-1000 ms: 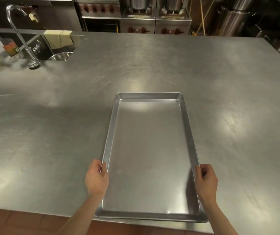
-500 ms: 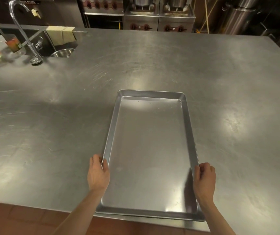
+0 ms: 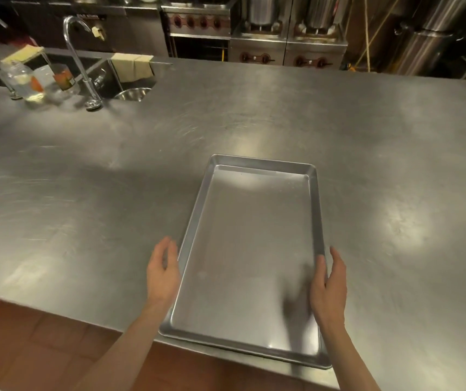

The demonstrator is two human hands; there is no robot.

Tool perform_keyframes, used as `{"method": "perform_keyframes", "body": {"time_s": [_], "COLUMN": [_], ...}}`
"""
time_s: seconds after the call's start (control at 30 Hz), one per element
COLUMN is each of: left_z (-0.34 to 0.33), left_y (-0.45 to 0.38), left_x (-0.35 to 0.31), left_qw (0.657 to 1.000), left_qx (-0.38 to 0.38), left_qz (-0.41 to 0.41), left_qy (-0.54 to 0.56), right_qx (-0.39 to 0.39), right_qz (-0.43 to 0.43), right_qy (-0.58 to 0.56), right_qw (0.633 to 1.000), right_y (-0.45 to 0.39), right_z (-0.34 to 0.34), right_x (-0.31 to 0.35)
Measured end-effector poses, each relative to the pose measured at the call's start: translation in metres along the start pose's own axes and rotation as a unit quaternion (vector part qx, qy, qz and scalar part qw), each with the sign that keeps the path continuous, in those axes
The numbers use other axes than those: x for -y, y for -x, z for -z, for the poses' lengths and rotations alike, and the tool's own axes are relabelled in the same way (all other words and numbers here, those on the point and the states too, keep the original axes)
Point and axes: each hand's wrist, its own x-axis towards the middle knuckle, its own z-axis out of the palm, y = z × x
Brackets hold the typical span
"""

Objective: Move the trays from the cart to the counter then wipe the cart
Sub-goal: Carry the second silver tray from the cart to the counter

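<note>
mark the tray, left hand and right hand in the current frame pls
tray (image 3: 250, 249), head view, bare middle of its floor
left hand (image 3: 162, 273), head view, back of the hand
right hand (image 3: 330, 289), head view, back of the hand

Brushed, scuffed steel counter (image 3: 339, 142) carries a smooth, satin-bright metal tray (image 3: 254, 249).

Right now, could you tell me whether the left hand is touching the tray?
Apart. The head view shows the left hand open beside the tray, with a thin strip of counter visible between its fingers and the tray's left rim.
</note>
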Motion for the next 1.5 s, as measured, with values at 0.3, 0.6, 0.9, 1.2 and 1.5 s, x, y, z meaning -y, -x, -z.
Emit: {"method": "perform_keyframes", "body": {"time_s": [0.3, 0.6, 0.9, 1.2, 1.5], "left_z": [0.051, 0.163, 0.285, 0.302, 0.214], "left_y": [0.060, 0.132, 0.276, 0.526, 0.769], "left_x": [-0.117, -0.142, -0.130, -0.097, -0.063], "left_qw": [0.971, 0.935, 0.851, 0.692, 0.510], "left_qx": [-0.112, -0.236, -0.467, -0.706, -0.860], "left_qz": [-0.145, -0.238, -0.229, -0.151, -0.001], "left_qy": [0.153, 0.111, 0.076, 0.005, -0.026], "right_qx": [0.149, 0.331, 0.541, 0.782, 0.898], "right_qz": [0.114, 0.166, 0.201, 0.247, 0.275], "right_qy": [-0.200, -0.342, -0.393, -0.329, -0.225], "right_qw": [0.962, 0.864, 0.716, 0.468, 0.259], "right_y": [0.011, 0.072, 0.247, 0.474, 0.631], "right_z": [-0.018, -0.083, -0.124, -0.013, 0.167], "right_x": [0.106, 0.204, 0.279, 0.245, 0.144]}}
